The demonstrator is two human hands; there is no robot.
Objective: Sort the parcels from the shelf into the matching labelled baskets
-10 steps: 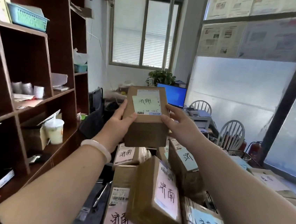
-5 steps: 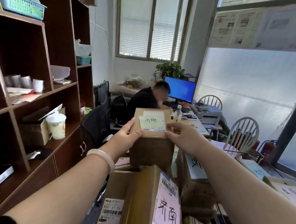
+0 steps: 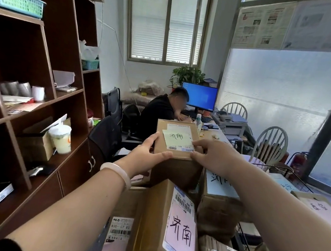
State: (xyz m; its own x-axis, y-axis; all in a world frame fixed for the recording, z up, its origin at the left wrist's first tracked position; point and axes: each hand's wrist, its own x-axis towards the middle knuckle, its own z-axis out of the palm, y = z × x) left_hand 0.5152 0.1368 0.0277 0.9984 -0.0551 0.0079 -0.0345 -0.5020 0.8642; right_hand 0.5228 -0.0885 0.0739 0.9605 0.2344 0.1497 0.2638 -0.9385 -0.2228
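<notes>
1. Brown cardboard closest in: a pile (image 3: pixel 209 246) of boxes. The front one is a pink-label box (image 3: pixel 150 226) standing on edge, with a blue-label box (image 3: pixel 219 208) just behind it on the right.
2. Both forearms reach over that pile to the parcel (image 3: pixel 176 171), which sits at the pile's far top, green note (image 3: pixel 176 139) facing up. I can't tell if it's resting on the boxes below or held just clear of them.
3. The left hand (image 3: pixel 147 156) clamps the parcel's left side, thumb laid along the near top edge and fingers curled up the side. The right hand (image 3: pixel 216 157) grips the right top edge with its fingers hooked over it. So the parcel is squeezed between them.
4. The bit that matters: the parcel is dead centre between the hands, neither one nearer. Its top face looks roughly square and the body drops down behind the pink-label box. My guess is it has to lift straight up before it swings anywhere.
5. Right of that, a wire basket (image 3: pixel 272 167) with more labelled boxes around it. I can't read any basket label from here, so I can't say where green goes.
6. On the left is the shelf (image 3: pixel 61 98), with a cup (image 3: pixel 61 139) on it.
7. Furthest back, a person at a desk (image 3: pixel 157 112) and a monitor (image 3: pixel 199 97).
</notes>
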